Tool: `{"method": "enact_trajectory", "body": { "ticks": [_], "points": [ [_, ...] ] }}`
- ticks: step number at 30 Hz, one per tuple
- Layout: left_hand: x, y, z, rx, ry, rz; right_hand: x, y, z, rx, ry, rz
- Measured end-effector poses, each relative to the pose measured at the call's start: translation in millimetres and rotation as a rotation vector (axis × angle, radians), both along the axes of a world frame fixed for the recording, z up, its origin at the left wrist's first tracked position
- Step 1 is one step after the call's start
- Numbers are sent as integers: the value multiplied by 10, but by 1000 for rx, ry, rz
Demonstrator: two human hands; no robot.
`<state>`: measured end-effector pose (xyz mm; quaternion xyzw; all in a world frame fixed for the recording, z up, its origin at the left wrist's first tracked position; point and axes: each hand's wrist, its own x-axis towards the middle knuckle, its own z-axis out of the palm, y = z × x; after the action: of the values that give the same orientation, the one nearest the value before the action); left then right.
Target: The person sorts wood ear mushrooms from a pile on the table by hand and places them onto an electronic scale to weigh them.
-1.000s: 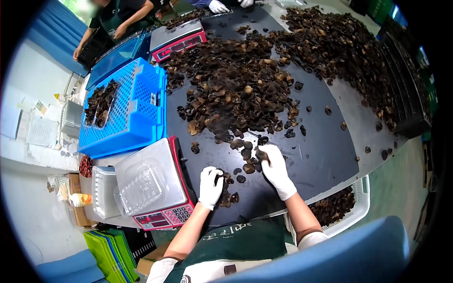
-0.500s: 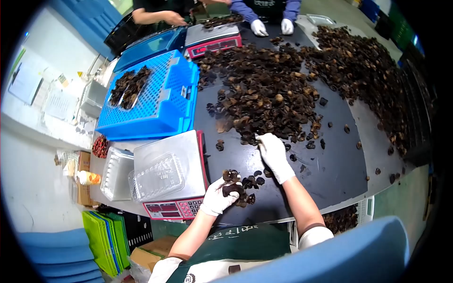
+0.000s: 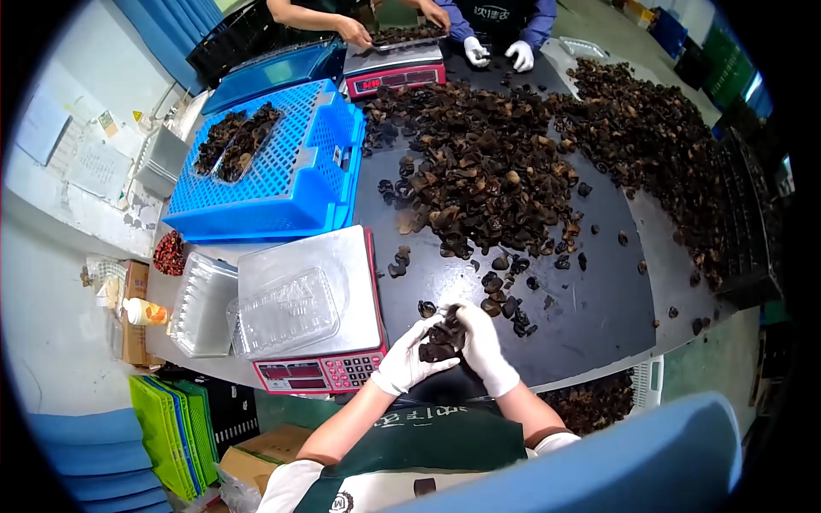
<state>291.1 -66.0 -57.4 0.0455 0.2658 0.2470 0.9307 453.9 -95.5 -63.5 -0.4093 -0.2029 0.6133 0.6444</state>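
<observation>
My left hand, in a white glove, is closed around a small bunch of dark wood ear mushrooms at the near edge of the black mat. Pressed against the far side of that bunch, the gloved fingers of my right hand grip it too. Some of the bunch is hidden between the palms. Just beyond my hands lie a few loose wood ears. A large pile of wood ears covers the middle of the mat. Left of my hands, a clear plastic tray rests on a scale.
A blue crate stands upside down, bearing filled trays. Stacked clear trays sit left of my scale. Opposite, one person handles a filled tray at another scale; another has gloved hands. More wood ears lie right.
My right hand has come back from the pile to meet my left hand at the bunch. Loose wood ears now lie beyond my hands. Across the table, a person has brought a tray to the scale.
</observation>
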Motion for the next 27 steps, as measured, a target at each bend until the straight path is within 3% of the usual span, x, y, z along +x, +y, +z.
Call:
{"method": "enact_trajectory", "body": {
  "ticks": [1, 2, 4, 6, 8, 10, 12, 13, 14, 15, 16, 17, 19, 22, 26, 27],
  "points": [
    [-1, -12, -84, -87, 4, -5, -71, -61, 94, 36, -644, 75],
    [13, -53, 99, -130, 43, 49, -39, -10, 195, 375, -1379, 345],
    [-3, -142, -102, -47, 51, 80, -250, -244, 152, 435, -1477, 218],
    [-78, -205, -57, 44, 134, 36, -270, -369, 154, 401, -1359, 361],
    [-246, -258, -30, 38, 95, -41, -293, -448, 171, 438, -1152, 262],
    [-339, -207, 316, 51, 232, -86, -310, -405, 97, 237, -561, 174],
    [-515, -179, 591, 277, 359, -70, -136, -215, 20, 154, -517, 125],
    [-598, -151, 865, 576, 456, 38, -48, -128, 42, 58, -601, 149],
    [-841, 42, 937, 369, 316, 70, 25, -27, 69, -38, -685, 172],
    [-889, 144, 1212, 609, 551, 180, 64, 72, 61, 20, -755, 175],
    [-1017, 240, 1340, 737, 593, 334, 84, 179, 27, 79, -823, 177],
    [-1317, 397, 1236, 987, 825, 378, 75, 309, -14, 154, -942, 164],
    [-1541, 617, 1132, 1080, 1116, 607, 8, 589, -172, 302, -1140, 127],
    [-2076, 901, 675, 1480, 1592, 330, -207, 1015, -271, 361, -1373, 106],
    [-2079, 865, 492, 1630, 1674, 64, -494, 1331, -418, 359, -1751, 217],
    [-2093, 867, 495, 1566, 1629, 25, -518, 1355, -477, 450, -1793, 173]
  ]
}}
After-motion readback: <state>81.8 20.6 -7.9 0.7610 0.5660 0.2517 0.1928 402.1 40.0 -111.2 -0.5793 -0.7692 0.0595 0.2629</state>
